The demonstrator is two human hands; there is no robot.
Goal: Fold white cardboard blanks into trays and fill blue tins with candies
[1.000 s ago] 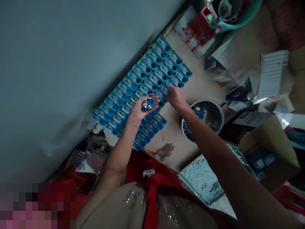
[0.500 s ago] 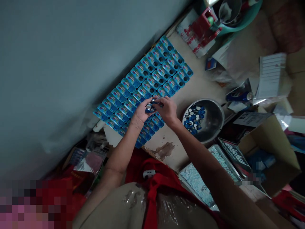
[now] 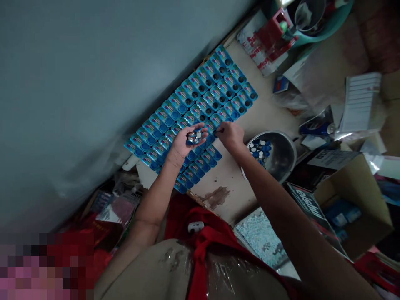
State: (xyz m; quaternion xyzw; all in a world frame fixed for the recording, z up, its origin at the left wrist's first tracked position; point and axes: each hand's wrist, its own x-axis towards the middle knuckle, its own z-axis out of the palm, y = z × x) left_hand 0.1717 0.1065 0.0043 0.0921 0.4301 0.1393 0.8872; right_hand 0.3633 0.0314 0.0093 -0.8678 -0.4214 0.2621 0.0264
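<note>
Desk has gap between blue packs and steel bowl; pack print illegible. Left hand cupped open under discs; right hand pinched on one disc.

Site: apparently a small, cluttered workshop. I am working at a stained table beside a wall; blue packs are lying in rows, a bowl is holding discs, a carton is standing open.

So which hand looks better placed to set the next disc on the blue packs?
Right, probably: the right hand is in a pinch close to the blue packs, while the left hand is cradling loose discs, palm up.
</note>
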